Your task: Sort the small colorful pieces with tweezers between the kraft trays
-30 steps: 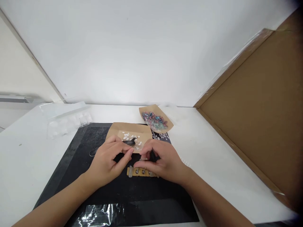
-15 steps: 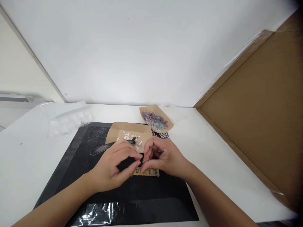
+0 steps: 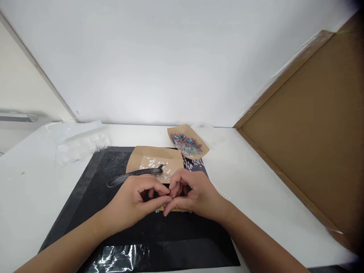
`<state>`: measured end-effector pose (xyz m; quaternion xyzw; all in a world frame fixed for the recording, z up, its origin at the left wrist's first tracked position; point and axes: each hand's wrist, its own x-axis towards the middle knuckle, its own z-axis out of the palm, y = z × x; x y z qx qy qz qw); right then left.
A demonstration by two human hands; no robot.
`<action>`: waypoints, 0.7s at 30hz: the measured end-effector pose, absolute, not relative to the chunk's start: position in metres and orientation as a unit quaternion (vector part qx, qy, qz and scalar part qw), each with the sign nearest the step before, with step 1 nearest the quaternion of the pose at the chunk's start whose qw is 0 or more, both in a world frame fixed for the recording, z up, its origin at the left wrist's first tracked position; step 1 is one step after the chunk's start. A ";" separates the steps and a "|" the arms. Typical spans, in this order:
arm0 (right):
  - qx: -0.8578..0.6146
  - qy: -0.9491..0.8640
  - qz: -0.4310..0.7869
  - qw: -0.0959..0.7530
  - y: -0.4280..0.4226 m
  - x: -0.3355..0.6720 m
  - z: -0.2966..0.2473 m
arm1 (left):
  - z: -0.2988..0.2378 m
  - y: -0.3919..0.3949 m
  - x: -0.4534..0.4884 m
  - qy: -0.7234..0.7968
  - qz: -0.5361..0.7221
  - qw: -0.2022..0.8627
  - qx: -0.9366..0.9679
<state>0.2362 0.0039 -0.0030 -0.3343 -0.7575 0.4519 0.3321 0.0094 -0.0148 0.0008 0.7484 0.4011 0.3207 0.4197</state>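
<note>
Over the black mat, my left hand and my right hand meet fingertip to fingertip. Thumb and fingers of each are pinched together. Whatever lies between them is too small or too hidden to name. Under the fingers a yellowish strip with small shiny round pieces shows only in part. Just beyond the hands stands a brown paper tray holding small white pieces. A dark, slim tool with a hooked end rests across that tray's near left side.
Farther back, a second paper tray holds colourful small packets. White slips lie on the mat beside it. At the left is a clear plastic case. A cardboard panel stands along the right side.
My two hands have come together, fingertips now touching or nearly so. They cover more of the yellowish strip than before. Trays and tool stay in place.
</note>
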 end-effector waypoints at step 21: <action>-0.336 -0.795 0.220 0.456 -0.004 0.226 -0.004 | 0.000 -0.013 0.014 0.483 0.405 0.504 0.591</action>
